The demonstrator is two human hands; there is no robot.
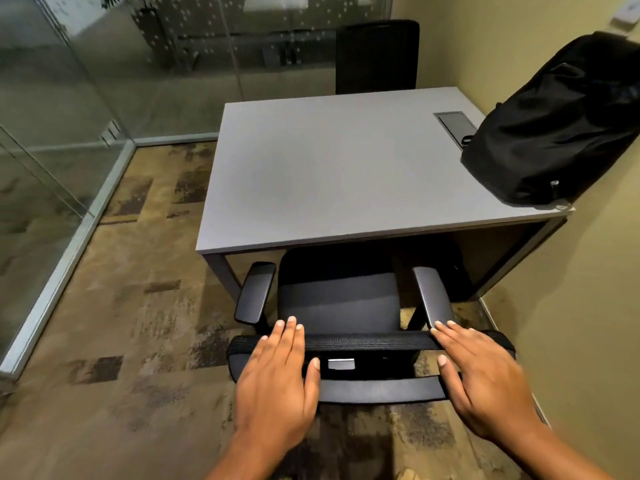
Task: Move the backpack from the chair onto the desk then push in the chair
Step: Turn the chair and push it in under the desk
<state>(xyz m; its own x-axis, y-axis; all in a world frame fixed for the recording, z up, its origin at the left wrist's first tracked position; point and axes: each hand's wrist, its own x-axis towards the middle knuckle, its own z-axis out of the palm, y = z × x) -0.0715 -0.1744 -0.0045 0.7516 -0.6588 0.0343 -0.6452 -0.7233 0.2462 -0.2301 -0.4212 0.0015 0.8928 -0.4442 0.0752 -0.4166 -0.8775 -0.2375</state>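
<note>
Both hands (381, 386) flat on chair (339, 299) backrest, backpack (561, 126) on desk (329, 174)

Blk backpack (557, 129), grey desk (329, 168), blk chair (346, 306), brown blotchy carpet (138, 323).

two bare forearms, left hand (277, 379) and right hand (485, 382) ungloved, unadorned

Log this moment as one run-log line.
black fabric backpack: on grey desk | black mesh office chair: partly under desk | left hand, right hand: flat on backrest
</note>
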